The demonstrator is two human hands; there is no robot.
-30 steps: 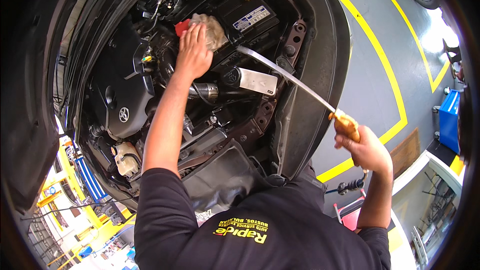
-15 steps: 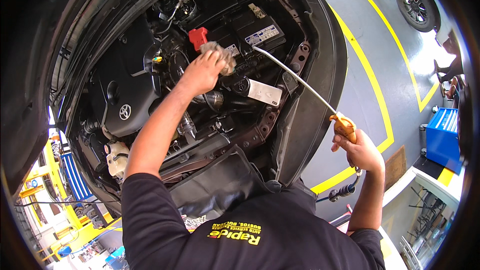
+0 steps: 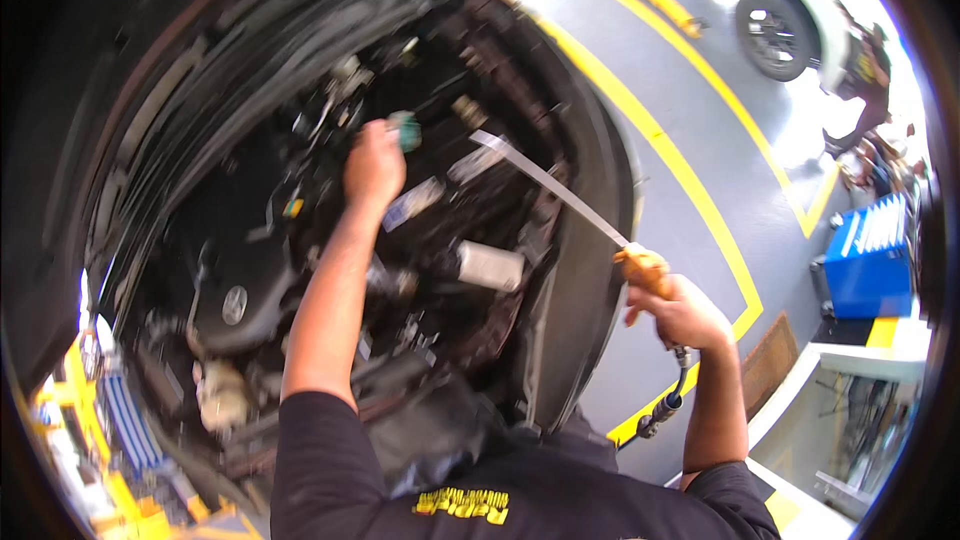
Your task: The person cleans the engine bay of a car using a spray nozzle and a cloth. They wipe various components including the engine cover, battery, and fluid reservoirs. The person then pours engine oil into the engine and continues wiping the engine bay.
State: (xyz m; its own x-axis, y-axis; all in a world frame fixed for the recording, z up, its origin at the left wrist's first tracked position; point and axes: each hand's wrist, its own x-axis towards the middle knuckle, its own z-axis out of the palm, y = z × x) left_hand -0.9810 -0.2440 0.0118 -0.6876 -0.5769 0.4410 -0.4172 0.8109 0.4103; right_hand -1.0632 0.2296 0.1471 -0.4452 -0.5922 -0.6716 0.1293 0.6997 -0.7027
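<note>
My right hand (image 3: 685, 312) is wrapped round the orange handle of an air blow gun (image 3: 645, 270), a hose fitting hanging below it. Its long, straight, pale nozzle slants up and left over the engine bay, the tip above the black battery (image 3: 475, 162). Deep in the bay, past the battery labels, my left hand (image 3: 376, 168) is closed, palm down. A blurred greenish thing (image 3: 404, 130) shows at its fingertips; whether the fingers grip it cannot be told. Left of that forearm lies the black engine cover (image 3: 235, 305).
A pale rectangular part (image 3: 490, 265) sits near the bay's right side, beside the dark fender (image 3: 590, 230). A cream reservoir (image 3: 220, 395) is at lower left. Rightward are yellow floor lines, a blue tool cabinet (image 3: 868, 255), a person (image 3: 865, 80) and a raised vehicle's wheel (image 3: 775, 32).
The view has shifted and blurred. My left hand has moved farther into the bay; the grey-brown rag it held no longer shows plainly. The blow gun stays in my right hand, nozzle still over the battery.
</note>
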